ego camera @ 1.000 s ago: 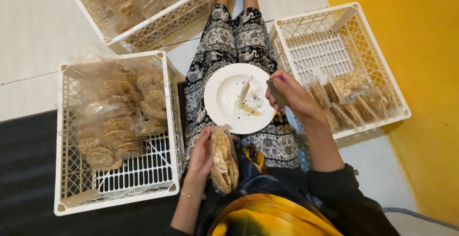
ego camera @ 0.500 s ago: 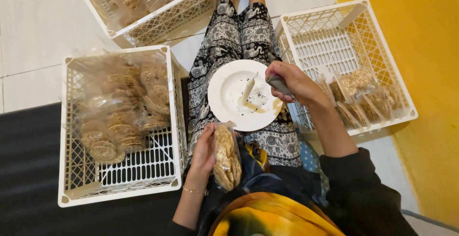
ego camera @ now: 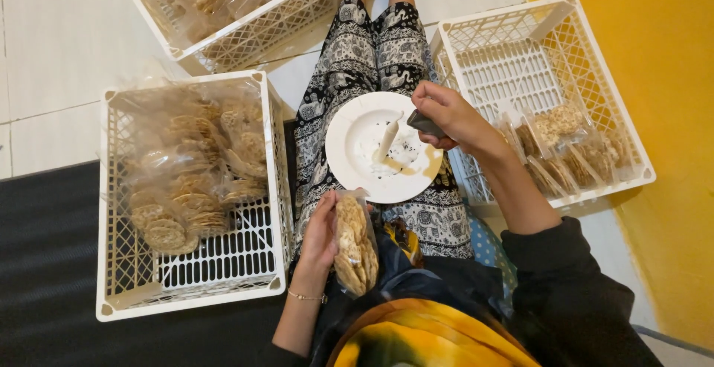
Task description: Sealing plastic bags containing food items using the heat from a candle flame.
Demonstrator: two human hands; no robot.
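three white crates (ego camera: 190,304) | pale tiled floor (ego camera: 59,55); black mat (ego camera: 44,263); yellow wall (ego camera: 654,55)

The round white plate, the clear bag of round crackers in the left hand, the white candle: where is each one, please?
Round white plate (ego camera: 349,160), head view, bare left rim.
Clear bag of round crackers (ego camera: 352,244), head view, middle of bag.
White candle (ego camera: 387,139), head view, middle of stick.

White crates (ego camera: 277,188) of bagged crackers (ego camera: 190,181), apparently, flank patterned trousers (ego camera: 372,47).

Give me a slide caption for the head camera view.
Seated between white crates of bagged crackers, left hand holds a cracker bag; right hand grips a dark object over a plate.
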